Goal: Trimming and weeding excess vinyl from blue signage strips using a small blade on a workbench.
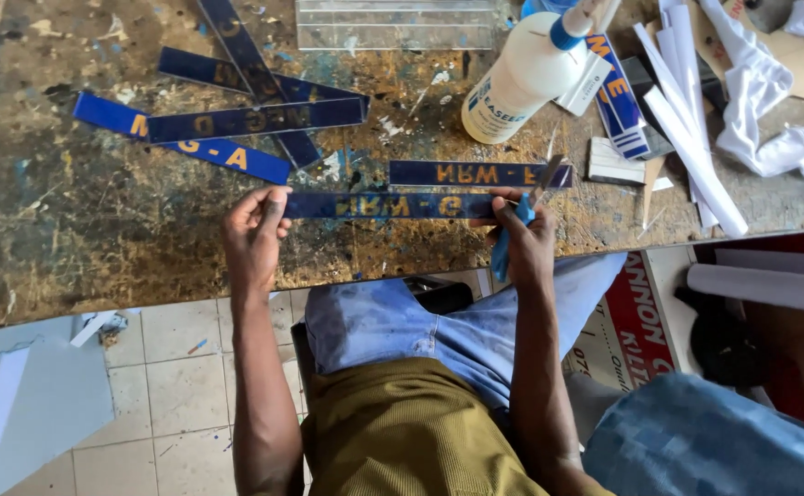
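A long dark blue strip with yellow letters (393, 205) lies across the worn workbench (80, 230) near its front edge. My left hand (255, 234) pinches the strip's left end. My right hand (523, 241) rests at its right end and grips a blue-handled utility knife (519, 219), blade pointing up past the strip. A second lettered blue strip (475, 174) lies just beyond, parallel to the first.
Several more blue lettered strips (236, 119) are piled at the back left. A white glue bottle (523, 78) lies tipped at the back. White strips (691, 138), crumpled white film (769, 101) and a clear sheet (393, 26) lie nearby. Tiled floor shows below.
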